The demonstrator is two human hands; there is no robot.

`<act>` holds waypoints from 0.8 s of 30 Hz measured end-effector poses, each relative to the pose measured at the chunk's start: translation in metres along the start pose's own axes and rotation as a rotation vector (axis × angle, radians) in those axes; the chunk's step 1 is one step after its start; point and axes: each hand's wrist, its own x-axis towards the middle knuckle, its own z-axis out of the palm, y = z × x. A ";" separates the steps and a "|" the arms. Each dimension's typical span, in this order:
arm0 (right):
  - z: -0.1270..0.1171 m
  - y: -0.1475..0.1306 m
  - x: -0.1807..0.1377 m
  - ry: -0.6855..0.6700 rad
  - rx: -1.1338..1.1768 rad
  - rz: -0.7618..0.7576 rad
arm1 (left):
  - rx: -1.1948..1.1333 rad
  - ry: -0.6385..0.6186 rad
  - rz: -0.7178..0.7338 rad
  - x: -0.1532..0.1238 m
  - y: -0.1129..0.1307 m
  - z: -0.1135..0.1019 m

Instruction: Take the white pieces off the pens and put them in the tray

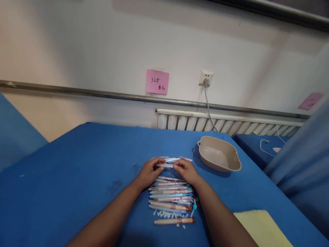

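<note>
My left hand (pixel 149 172) and my right hand (pixel 189 171) are closed on the two ends of a slim whitish pen (pixel 168 166), held level over the blue-covered table (pixel 102 192). Just beyond it lie several thin white sticks (pixel 172 160), partly hidden by my fingers. Nearer to me is a row of pens (pixel 169 195), whitish and pale blue with printed barrels, lying side by side. One beige pen with a brown end (pixel 174 221) sits apart, closest to me. Small white pointed pieces (pixel 167 215) are scattered between it and the row.
A beige plastic basin (pixel 218 154) stands to the right beyond my right hand. A yellow sheet (pixel 262 228) lies at the lower right. At the back are a radiator (pixel 190 121) and a wall socket (pixel 206 78) with a cable. Blue curtain (pixel 300 171) hangs at right.
</note>
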 end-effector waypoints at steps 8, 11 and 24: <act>-0.004 0.003 0.002 0.033 0.054 -0.001 | 0.015 0.000 -0.068 -0.001 0.002 -0.004; -0.005 0.003 0.001 0.028 0.073 -0.014 | 0.006 0.101 0.021 -0.002 0.006 -0.004; -0.004 0.004 0.001 0.022 0.121 -0.004 | 0.085 0.081 0.080 -0.003 0.005 -0.005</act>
